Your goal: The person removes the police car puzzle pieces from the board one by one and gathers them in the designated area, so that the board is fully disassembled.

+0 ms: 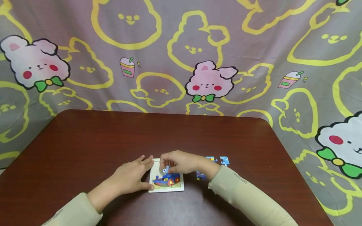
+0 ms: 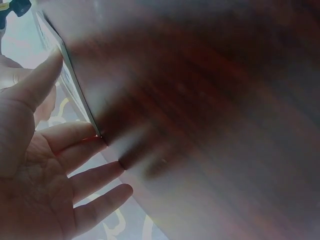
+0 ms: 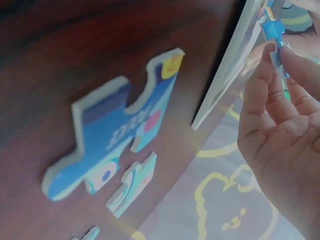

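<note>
A square jigsaw board (image 1: 154, 169) with a pale frame lies on the table, its lower part filled with a picture of a blue vehicle with red wheels. My left hand (image 1: 131, 178) rests along the board's left side, fingers spread and straight. In the left wrist view, the thumb and a fingertip of that hand (image 2: 40, 150) touch the board's edge (image 2: 77, 87). Over the board, my right hand (image 1: 181, 161) pinches a blue puzzle piece (image 3: 273, 31) between thumb and fingers. The right hand partly hides the board's upper right.
Several loose puzzle pieces (image 1: 224, 161) lie to the right of the board, some partly behind the right forearm. A large blue piece (image 3: 112, 122) is closest in the right wrist view. Behind the brown table (image 1: 113, 135) hangs a cartoon-patterned curtain (image 1: 158, 62).
</note>
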Tool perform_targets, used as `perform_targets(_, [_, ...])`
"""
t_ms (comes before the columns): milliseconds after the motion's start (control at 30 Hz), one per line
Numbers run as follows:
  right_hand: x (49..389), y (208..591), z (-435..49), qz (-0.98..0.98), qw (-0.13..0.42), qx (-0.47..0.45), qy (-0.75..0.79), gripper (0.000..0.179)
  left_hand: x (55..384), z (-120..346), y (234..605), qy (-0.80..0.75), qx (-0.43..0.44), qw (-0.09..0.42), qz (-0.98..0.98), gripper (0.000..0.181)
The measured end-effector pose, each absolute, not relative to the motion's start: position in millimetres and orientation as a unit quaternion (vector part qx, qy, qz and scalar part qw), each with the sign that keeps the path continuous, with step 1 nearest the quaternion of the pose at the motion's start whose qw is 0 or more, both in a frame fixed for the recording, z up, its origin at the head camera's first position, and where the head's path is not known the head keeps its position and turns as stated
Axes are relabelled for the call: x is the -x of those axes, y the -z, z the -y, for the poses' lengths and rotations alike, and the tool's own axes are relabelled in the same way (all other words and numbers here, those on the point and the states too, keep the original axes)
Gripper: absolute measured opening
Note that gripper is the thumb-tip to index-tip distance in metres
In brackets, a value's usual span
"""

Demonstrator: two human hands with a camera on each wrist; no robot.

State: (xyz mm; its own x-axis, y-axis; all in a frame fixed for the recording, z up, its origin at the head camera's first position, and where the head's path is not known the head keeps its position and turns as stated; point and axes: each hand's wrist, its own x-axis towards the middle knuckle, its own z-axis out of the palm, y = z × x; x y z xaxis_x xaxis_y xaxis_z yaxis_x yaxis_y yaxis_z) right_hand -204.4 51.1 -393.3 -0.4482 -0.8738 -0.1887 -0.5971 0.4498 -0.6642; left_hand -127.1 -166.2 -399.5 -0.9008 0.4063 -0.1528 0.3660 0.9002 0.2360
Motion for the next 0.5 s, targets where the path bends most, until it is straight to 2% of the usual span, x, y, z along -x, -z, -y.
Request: perform_targets(500, [203.4,383.0,-73.3,-0.806,0.25,0.434,0.317,0.013,125.6,166.6,400.2,-0.106,-0.199,0.096,-0.969,0.087])
